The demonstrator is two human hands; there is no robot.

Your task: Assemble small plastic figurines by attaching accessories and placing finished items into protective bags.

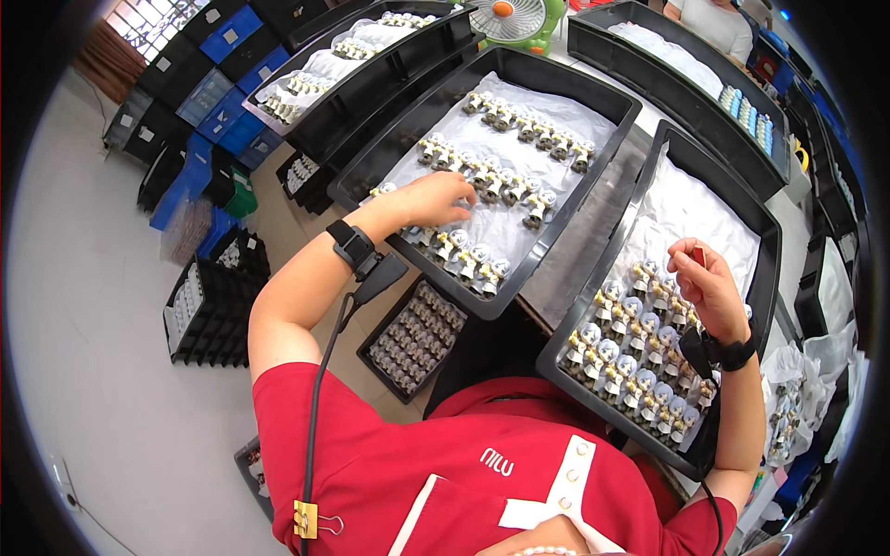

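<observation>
Figurines (505,181), small, pale-haired, in white and yellow, stand in three rows around the left fingers, too crowded for me to count singly. The left hand (436,197) hangs over them with its fingers loosely curled; from where I stand I cannot tell whether they grip anything. One black tray (579,208), lined with white paper, holds these rows.

To the right of those fingers is a second black tray (593,400), its figurines packed just below the right hand (714,292) and again beyond my counting. The right fingers are bent in toward the thumb, and one small red piece (700,257) shows among them, though whether it is gripped I can't say.

Each wrist wears one black strap, two in all. Below the left fingers, one smaller crate (382,378) full of little pieces sits on the floor. Beyond the fingertips are two more long trays, one up to the left (399,83) and one up to the right (649,82), with one green-and-white fan (505,18) between them and one other person (712,26) at the far right.
</observation>
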